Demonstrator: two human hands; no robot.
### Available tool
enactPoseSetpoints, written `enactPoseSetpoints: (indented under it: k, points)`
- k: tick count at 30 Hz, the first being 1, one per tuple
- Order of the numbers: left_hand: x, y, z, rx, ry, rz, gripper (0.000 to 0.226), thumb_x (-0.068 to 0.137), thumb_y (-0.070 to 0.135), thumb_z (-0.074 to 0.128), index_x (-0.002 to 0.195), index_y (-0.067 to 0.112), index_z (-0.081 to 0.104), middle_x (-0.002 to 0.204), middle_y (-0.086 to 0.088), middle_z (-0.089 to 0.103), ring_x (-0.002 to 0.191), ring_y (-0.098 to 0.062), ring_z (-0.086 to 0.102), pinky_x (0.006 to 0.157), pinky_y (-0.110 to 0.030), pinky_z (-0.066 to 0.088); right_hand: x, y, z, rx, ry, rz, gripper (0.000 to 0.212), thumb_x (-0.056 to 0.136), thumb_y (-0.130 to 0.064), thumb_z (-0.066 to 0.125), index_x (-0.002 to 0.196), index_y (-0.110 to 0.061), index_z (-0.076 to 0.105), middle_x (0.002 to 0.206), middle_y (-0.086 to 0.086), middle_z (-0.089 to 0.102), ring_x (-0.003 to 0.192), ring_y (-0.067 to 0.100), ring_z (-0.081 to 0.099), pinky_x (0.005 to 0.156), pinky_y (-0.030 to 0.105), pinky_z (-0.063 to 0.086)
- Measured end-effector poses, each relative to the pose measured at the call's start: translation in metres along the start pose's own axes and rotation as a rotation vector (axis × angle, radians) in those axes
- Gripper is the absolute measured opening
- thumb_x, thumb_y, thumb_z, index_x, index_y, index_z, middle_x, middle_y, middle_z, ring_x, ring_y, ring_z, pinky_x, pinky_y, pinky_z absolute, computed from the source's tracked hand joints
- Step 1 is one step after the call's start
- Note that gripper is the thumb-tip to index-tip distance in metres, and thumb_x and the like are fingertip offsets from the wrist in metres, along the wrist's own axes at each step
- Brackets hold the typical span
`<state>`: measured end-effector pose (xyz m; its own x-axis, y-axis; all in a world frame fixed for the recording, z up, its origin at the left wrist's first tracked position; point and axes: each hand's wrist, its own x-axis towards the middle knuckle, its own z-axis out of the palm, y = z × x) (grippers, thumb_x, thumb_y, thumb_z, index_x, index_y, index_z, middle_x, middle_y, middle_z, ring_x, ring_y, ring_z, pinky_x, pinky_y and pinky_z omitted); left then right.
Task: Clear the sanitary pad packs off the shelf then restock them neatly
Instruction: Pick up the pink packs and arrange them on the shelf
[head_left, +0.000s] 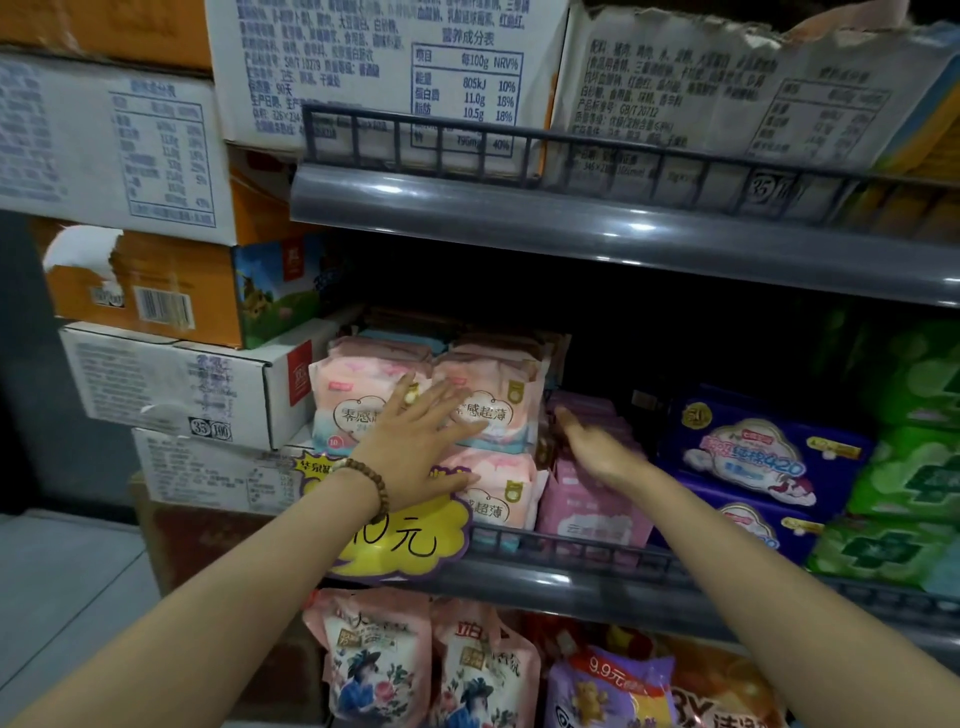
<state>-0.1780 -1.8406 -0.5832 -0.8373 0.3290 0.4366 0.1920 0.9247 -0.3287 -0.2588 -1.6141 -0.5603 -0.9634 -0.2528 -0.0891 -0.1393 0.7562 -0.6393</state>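
Pink sanitary pad packs (506, 400) stand stacked in two layers at the left end of the middle shelf (597, 584). My left hand (421, 441) lies flat with spread fingers against the fronts of these packs; a bead bracelet is on its wrist. My right hand (597, 449) reaches in just right of the pink stack, fingers straight, over a row of purple-pink packs (592, 512). Whether it touches them is unclear because of blur.
Blue pad packs (753, 457) and green packs (904, 483) fill the shelf to the right. A yellow price sign (410, 540) hangs on the shelf rail. Cardboard boxes (182, 384) are stacked at left and on the shelf above. Pouches (374, 660) hang below.
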Motion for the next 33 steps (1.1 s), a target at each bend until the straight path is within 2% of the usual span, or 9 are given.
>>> enactPoseSetpoints:
  k: [5, 8, 14, 17, 19, 22, 25, 29, 33]
  points:
    - [0.001, 0.0, 0.009, 0.021, 0.0, -0.005, 0.069, 0.082, 0.074, 0.023, 0.133, 0.037, 0.05, 0.152, -0.003, 0.034, 0.141, -0.025, 0.029, 0.112, -0.05, -0.006, 0.008, -0.015, 0.025, 0.169, -0.112, -0.027, 0.088, 0.078, -0.081, 0.022, 0.135, -0.021, 0.053, 0.142, 0.007, 0.05, 0.128, 0.025, 0.048, 0.11, 0.039, 0.034]
    - [0.001, -0.003, 0.006, 0.029, 0.074, -0.006, 0.068, 0.084, 0.073, 0.024, 0.136, 0.034, 0.045, 0.146, -0.004, 0.043, 0.138, -0.027, 0.035, 0.113, -0.05, 0.001, 0.002, -0.016, 0.018, 0.162, -0.06, -0.084, 0.071, 0.091, -0.067, 0.032, 0.14, -0.017, 0.044, 0.142, 0.005, 0.047, 0.13, 0.025, 0.045, 0.097, 0.028, 0.034]
    - [-0.017, -0.02, 0.007, -0.105, 0.242, -0.53, 0.089, 0.077, 0.082, 0.005, 0.149, 0.03, 0.014, 0.156, -0.007, 0.011, 0.144, -0.032, 0.003, 0.11, -0.051, -0.019, 0.002, -0.024, 0.018, 0.357, 0.045, -0.327, 0.091, 0.088, -0.044, 0.06, 0.153, -0.019, 0.002, 0.156, -0.001, 0.021, 0.142, 0.016, 0.026, 0.11, 0.024, 0.024]
    - [-0.015, -0.029, 0.019, -0.17, 0.132, -0.554, 0.097, 0.07, 0.084, 0.011, 0.149, 0.028, 0.022, 0.158, -0.012, 0.009, 0.143, -0.034, -0.012, 0.111, -0.055, -0.013, 0.008, -0.039, 0.041, 0.167, -0.062, -0.343, 0.063, 0.087, -0.055, 0.056, 0.124, -0.005, 0.048, 0.126, -0.002, 0.044, 0.116, -0.002, 0.049, 0.095, 0.017, 0.038]
    - [-0.012, -0.038, 0.021, -0.213, 0.136, -0.546, 0.082, 0.072, 0.075, 0.028, 0.138, 0.027, 0.034, 0.148, -0.019, 0.029, 0.142, -0.035, -0.002, 0.112, -0.064, 0.003, 0.013, -0.044, 0.055, 0.111, -0.081, -0.308, 0.062, 0.081, -0.07, 0.05, 0.102, -0.012, 0.055, 0.093, -0.003, 0.048, 0.087, 0.003, 0.061, 0.082, 0.019, 0.045]
    - [-0.013, -0.047, 0.024, -0.254, 0.152, -0.546, 0.07, 0.071, 0.069, 0.042, 0.126, 0.029, 0.029, 0.14, -0.022, 0.037, 0.14, -0.038, 0.007, 0.109, -0.067, 0.014, 0.014, -0.047, 0.051, 0.094, -0.055, -0.324, 0.085, 0.088, -0.062, 0.046, 0.144, 0.0, 0.028, 0.109, 0.003, 0.056, 0.113, 0.023, 0.055, 0.098, 0.03, 0.039]
    - [-0.018, -0.041, 0.015, -0.178, 0.149, -0.556, 0.077, 0.072, 0.071, 0.028, 0.134, 0.026, 0.034, 0.147, -0.018, 0.032, 0.142, -0.042, 0.009, 0.111, -0.062, 0.0, 0.003, -0.035, 0.033, 0.199, 0.065, -0.42, 0.076, 0.093, -0.043, 0.053, 0.151, -0.011, 0.016, 0.146, 0.007, 0.037, 0.135, 0.02, 0.037, 0.107, 0.026, 0.028]
    - [-0.011, -0.002, -0.006, -0.239, 0.319, -0.472, 0.071, 0.082, 0.066, 0.027, 0.137, 0.022, 0.035, 0.139, -0.017, 0.039, 0.14, -0.033, 0.014, 0.115, -0.05, 0.003, -0.026, 0.012, 0.002, 0.345, 0.288, -0.369, 0.063, 0.097, -0.035, 0.05, 0.151, -0.019, 0.022, 0.154, 0.0, 0.026, 0.142, 0.015, 0.024, 0.105, 0.018, 0.021]
    - [0.014, 0.063, -0.023, -0.431, 0.082, -0.252, 0.081, 0.083, 0.072, 0.006, 0.15, 0.026, 0.016, 0.157, -0.002, 0.016, 0.146, -0.02, 0.004, 0.119, -0.039, -0.002, -0.035, 0.063, -0.02, 0.36, 0.246, -0.086, 0.064, 0.099, -0.046, 0.038, 0.151, -0.013, 0.024, 0.156, 0.006, 0.027, 0.143, 0.023, 0.026, 0.113, 0.032, 0.023]
